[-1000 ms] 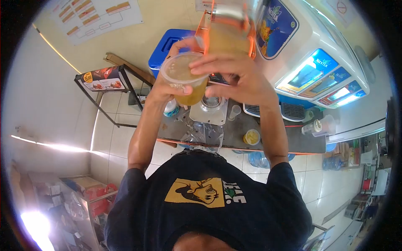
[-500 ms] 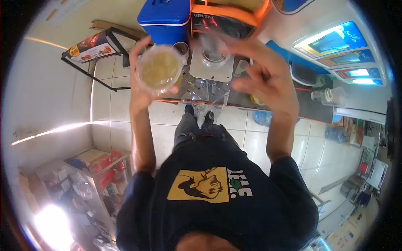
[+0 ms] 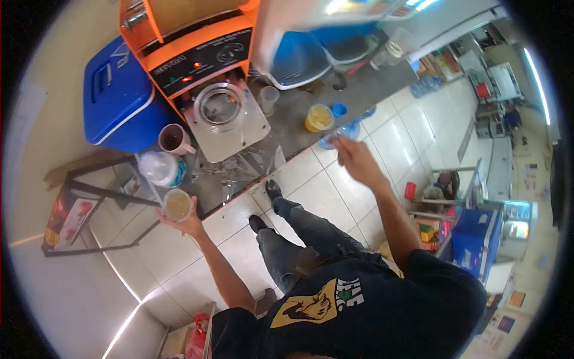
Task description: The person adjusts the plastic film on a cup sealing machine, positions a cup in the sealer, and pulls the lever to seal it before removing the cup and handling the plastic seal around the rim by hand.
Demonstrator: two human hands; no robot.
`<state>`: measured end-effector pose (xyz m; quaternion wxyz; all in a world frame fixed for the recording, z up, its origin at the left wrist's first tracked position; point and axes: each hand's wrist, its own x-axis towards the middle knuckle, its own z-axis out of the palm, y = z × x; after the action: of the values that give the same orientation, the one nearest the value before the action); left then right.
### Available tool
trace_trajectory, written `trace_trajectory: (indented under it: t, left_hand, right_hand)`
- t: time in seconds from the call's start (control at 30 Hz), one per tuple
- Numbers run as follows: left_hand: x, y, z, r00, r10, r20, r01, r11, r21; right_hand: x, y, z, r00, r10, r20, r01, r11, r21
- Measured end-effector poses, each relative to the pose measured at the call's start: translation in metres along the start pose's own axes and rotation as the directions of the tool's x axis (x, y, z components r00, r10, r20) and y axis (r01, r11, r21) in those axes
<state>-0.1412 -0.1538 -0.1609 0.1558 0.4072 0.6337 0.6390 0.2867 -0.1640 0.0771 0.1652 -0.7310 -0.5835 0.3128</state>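
In my left hand (image 3: 190,224) is a clear plastic cup of pale yellow drink (image 3: 178,205), its round top facing up at me beyond the counter's edge. My fingers are wrapped round its side. My right hand (image 3: 360,163) is over the floor just off the counter's front edge, fingers loosely bent and apart, with nothing seen in them. Nearest to it stands a cup of deeper yellow drink (image 3: 319,118), with a small blue cap (image 3: 339,109) beside it. An orange cup-sealing machine (image 3: 203,57) stands behind, a round metal ring (image 3: 220,106) on its plate.
On the counter (image 3: 293,128) are a mug (image 3: 173,139), a stack of clear lids or cups (image 3: 159,168), an empty clear cup (image 3: 268,100) and crumpled clear film (image 3: 251,167). A blue cooler (image 3: 119,99) is at the left. A black metal stand (image 3: 72,218) leans beside the counter.
My view has turned and moved back. The held cup has gone from in front of me down to the left. My right hand has shifted away from the sealing machine, toward the yellow cup.
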Motion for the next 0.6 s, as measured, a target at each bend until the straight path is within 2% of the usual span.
trace_trajectory:
  t: [0.03, 0.07, 0.13, 0.17, 0.2, 0.23, 0.27, 0.3, 0.33, 0.37, 0.4, 0.47, 0.53, 0.6]
  left_hand:
    - [0.0, -0.001, 0.002, 1.0, -0.019, -0.017, 0.017, 0.997, -0.082]
    - [-0.002, 0.0, 0.001, 1.0, -0.024, -0.002, 0.023, 0.996, -0.086]
    - [-0.004, 0.007, 0.001, 0.998, 0.054, 0.017, -0.051, 0.992, -0.111]
    - [-0.01, 0.012, -0.008, 0.993, 0.116, -0.007, -0.114, 0.984, 0.136]
    - [-0.023, 0.015, -0.021, 0.993, 0.116, 0.004, -0.116, 0.984, 0.135]
    - [-0.04, 0.017, -0.032, 0.99, 0.123, -0.073, -0.099, 0.957, 0.272]
    - [-0.055, 0.02, -0.036, 0.977, 0.14, -0.159, -0.064, 0.912, 0.405]
    - [-0.074, 0.032, -0.035, 0.976, 0.18, -0.12, -0.128, 0.928, 0.349]
    - [-0.09, 0.047, -0.028, 0.968, 0.229, -0.098, -0.189, 0.933, 0.306]
    - [-0.096, 0.071, -0.011, 0.972, 0.233, -0.036, -0.21, 0.924, 0.318]
    - [-0.095, 0.095, 0.007, 0.972, 0.234, 0.024, -0.228, 0.912, 0.341]
    - [-0.083, 0.113, 0.05, 0.995, 0.098, -0.014, -0.095, 0.982, 0.161]
    - [-0.057, 0.144, 0.087, 0.994, 0.069, 0.085, -0.084, 0.978, 0.192]
    - [-0.044, 0.156, 0.117, 0.98, 0.196, 0.036, -0.2, 0.966, 0.163]
  right_hand:
    - [0.002, 0.014, -0.006, 0.988, -0.093, -0.126, 0.081, 0.992, -0.1]
    - [0.005, 0.036, -0.014, 0.952, -0.198, -0.235, 0.15, 0.967, -0.207]
    - [0.03, 0.079, -0.035, 0.807, -0.389, -0.444, 0.257, 0.909, -0.328]
    - [0.044, 0.097, -0.046, 0.791, -0.406, -0.459, 0.256, 0.899, -0.354]
    - [0.057, 0.115, -0.058, 0.773, -0.426, -0.471, 0.258, 0.888, -0.38]
    - [0.07, 0.131, -0.069, 0.77, -0.426, -0.474, 0.258, 0.889, -0.379]
    - [0.087, 0.145, -0.08, 0.829, -0.405, -0.386, 0.233, 0.878, -0.419]
    - [0.11, 0.161, -0.086, 0.876, -0.39, -0.282, 0.234, 0.857, -0.459]
    - [0.138, 0.189, -0.083, 0.872, -0.396, -0.288, 0.245, 0.863, -0.443]
    - [0.158, 0.205, -0.083, 0.848, -0.475, -0.235, 0.298, 0.794, -0.529]
    - [0.186, 0.235, -0.08, 0.87, -0.46, -0.179, 0.29, 0.769, -0.569]
    - [0.225, 0.28, -0.067, 0.81, -0.554, -0.192, 0.345, 0.715, -0.607]
    - [0.244, 0.306, -0.055, 0.811, -0.551, -0.196, 0.343, 0.72, -0.604]
    - [0.263, 0.341, -0.045, 0.778, -0.596, -0.199, 0.387, 0.704, -0.596]
